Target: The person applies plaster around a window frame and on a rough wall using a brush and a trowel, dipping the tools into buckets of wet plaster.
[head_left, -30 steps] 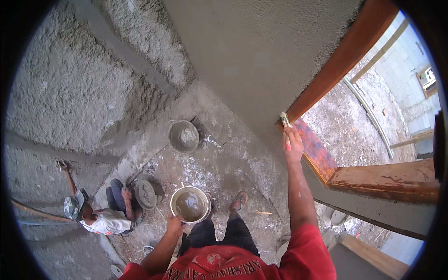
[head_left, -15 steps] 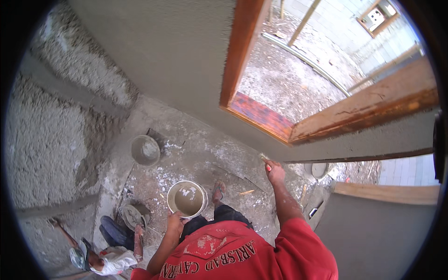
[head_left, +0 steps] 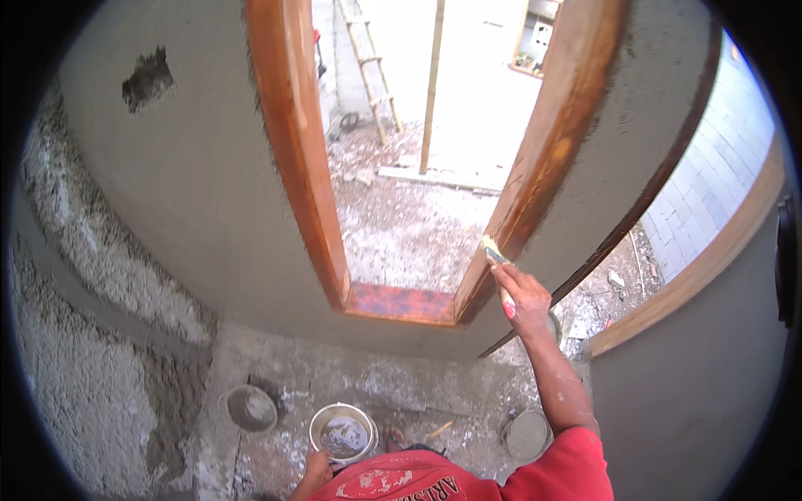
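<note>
Brush (head_left: 493,252) raised to wooden frame (head_left: 555,142) | right fingers (head_left: 514,280) curled round it, bristles beyond | left fingers (head_left: 318,462) gripping bucket (head_left: 339,408)

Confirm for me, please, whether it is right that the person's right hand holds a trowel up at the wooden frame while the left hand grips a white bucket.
Not quite: the head view shows the right hand holding a brush, not a trowel, up at the wooden frame. The left hand does grip a white bucket, as you say.

One brush (head_left: 494,253), seemingly three buckets (head_left: 338,410)
</note>
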Motion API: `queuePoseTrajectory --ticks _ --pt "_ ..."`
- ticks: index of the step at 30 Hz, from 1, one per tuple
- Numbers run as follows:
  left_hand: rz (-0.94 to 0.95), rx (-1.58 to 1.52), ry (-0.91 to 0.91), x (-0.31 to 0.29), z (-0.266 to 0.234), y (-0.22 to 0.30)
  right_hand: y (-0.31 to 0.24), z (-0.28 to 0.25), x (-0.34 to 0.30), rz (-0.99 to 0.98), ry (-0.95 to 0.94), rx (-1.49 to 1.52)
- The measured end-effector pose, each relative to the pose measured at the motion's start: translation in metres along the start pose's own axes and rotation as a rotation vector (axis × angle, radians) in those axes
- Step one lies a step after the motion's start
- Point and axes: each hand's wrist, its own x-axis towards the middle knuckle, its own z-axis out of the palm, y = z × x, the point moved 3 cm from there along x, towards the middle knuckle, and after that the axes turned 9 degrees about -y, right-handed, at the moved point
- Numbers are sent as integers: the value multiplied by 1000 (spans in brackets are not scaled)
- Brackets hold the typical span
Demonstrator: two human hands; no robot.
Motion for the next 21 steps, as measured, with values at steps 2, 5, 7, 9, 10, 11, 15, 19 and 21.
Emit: queuePoseTrajectory --ticks 2,5,7,9,10,11,15,19,21 --pt "-7 262 61 8 7 13 -10 -77 26 -41 241 -22" --pt "65 421 74 2 53 70 -23 -141 31 -94 589 54" --pt "127 352 -47 14 89 93 -42 -167 8 -97 686 228" --pt "158 326 -140 21 121 112 -66 -161 -26 -50 699 393" --pt "170 323 -170 22 130 121 -85 -138 -46 34 678 508" --pt "182 317 -187 20 133 129 -109 -109 -65 137 629 635" --pt "205 297 -241 10 133 146 -230 -10 -125 394 -176 1076" --pt "207 277 -273 9 133 151 -333 41 -170 269 -863 1140" --pt "201 255 -271 7 124 153 -352 43 -173 211 -920 1093"
